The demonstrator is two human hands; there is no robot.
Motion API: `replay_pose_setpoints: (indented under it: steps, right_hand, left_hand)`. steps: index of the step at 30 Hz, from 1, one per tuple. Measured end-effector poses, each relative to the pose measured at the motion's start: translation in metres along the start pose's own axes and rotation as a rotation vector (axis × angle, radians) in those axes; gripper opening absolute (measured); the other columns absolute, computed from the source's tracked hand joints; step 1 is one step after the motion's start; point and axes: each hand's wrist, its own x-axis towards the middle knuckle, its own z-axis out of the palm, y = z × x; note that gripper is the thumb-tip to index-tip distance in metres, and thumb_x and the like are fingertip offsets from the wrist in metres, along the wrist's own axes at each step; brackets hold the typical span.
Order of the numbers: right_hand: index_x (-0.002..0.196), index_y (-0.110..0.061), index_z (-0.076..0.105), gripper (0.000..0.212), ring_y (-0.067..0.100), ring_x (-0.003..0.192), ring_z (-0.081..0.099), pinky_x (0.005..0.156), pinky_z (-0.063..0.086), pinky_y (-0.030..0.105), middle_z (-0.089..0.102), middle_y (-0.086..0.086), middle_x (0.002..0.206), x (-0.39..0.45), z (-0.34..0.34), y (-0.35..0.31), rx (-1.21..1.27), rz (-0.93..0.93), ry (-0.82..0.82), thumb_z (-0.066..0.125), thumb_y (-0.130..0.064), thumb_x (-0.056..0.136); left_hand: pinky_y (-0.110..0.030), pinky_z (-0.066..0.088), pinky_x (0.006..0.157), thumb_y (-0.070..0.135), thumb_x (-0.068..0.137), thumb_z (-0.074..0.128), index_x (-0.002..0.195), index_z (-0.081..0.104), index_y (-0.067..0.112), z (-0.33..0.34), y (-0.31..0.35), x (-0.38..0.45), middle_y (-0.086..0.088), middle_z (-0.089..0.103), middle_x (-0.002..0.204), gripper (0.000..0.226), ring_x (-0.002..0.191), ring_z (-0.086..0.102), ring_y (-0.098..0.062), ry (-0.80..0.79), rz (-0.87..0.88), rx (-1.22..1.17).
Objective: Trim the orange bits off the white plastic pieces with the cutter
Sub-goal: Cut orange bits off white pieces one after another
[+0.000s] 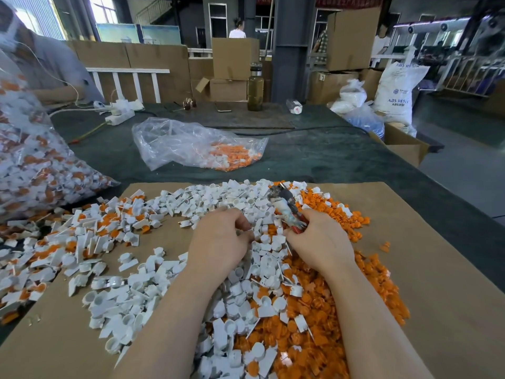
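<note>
1. I am reading "ABS RESIN" in blue print on the white sack (397,91) standing at the far right of the table; smaller print beneath it is too blurred for me to make out.
2. I am seeing the right hand (319,242) closed around the red handles of the cutter (287,207), whose worn blades are pointing up and away over the heap.
3. I am seeing the left hand (222,236) curled just beside the cutter, fingertips pinched together; what it is pinching is too small for me to tell.
4. The white plastic pieces (131,302) are lying heaped on the cardboard sheet (451,296), under and left of both forearms.
5. The orange bits (306,340) are piling up to the right, touching the white heap and mixing into it.
6. A clear bag (191,143) with orange and white parts is lying beyond the cardboard on the dark green cloth (328,157).
7. A fuller bag (35,170) is crowding the left edge.
8. A glass bottle (255,87) and a power strip (120,116) are standing at the far side.
</note>
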Motion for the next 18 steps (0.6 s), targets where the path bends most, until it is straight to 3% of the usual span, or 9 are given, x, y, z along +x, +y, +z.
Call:
replay_pose_setpoints:
  steps: [5, 10, 14, 18]
  right_hand:
    - [0.083, -0.025, 0.055, 0.015, 0.007, 0.068, 0.053, 0.051, 0.035, 0.025, 0.057, -0.01, 0.077, 0.001, -0.003, -0.002, 0.162, -0.039, 0.024, 0.067, -0.031, 0.082]
    - [0.081, -0.02, 0.066, 0.016, 0.015, 0.066, 0.063, 0.059, 0.052, 0.031, 0.067, -0.001, 0.072, -0.001, -0.005, -0.005, 0.361, -0.023, 0.01, 0.07, -0.036, 0.084]
    - [0.082, -0.018, 0.066, 0.016, 0.013, 0.063, 0.058, 0.053, 0.044, 0.026, 0.065, -0.001, 0.07, -0.002, -0.003, -0.009, 0.345, -0.029, 0.041, 0.066, -0.032, 0.089]
    - [0.09, -0.021, 0.066, 0.008, 0.008, 0.071, 0.06, 0.058, 0.045, 0.025, 0.065, -0.008, 0.078, -0.003, -0.004, -0.012, 0.378, -0.053, 0.071, 0.069, -0.027, 0.086]
  left_hand:
    - [-0.02, 0.044, 0.058, 0.026, 0.094, 0.061, 0.09, 0.056, 0.027, -0.003, 0.005, -0.001, 0.013, 0.058, 0.081, 0.007, 0.071, 0.052, -0.001, 0.043, 0.027, -0.005]
    - [-0.03, 0.054, 0.062, 0.027, 0.093, 0.058, 0.094, 0.058, 0.03, -0.01, 0.002, -0.001, 0.005, 0.065, 0.08, 0.004, 0.07, 0.059, -0.014, 0.049, 0.011, 0.141]
    - [-0.018, 0.039, 0.051, 0.028, 0.09, 0.06, 0.095, 0.064, 0.03, -0.009, 0.002, -0.002, 0.011, 0.056, 0.077, 0.007, 0.069, 0.05, -0.009, 0.006, -0.006, 0.118]
    - [-0.015, 0.034, 0.052, 0.037, 0.091, 0.063, 0.09, 0.071, 0.027, -0.006, 0.004, -0.002, 0.011, 0.065, 0.081, 0.012, 0.07, 0.054, -0.007, 0.003, -0.016, 0.075]
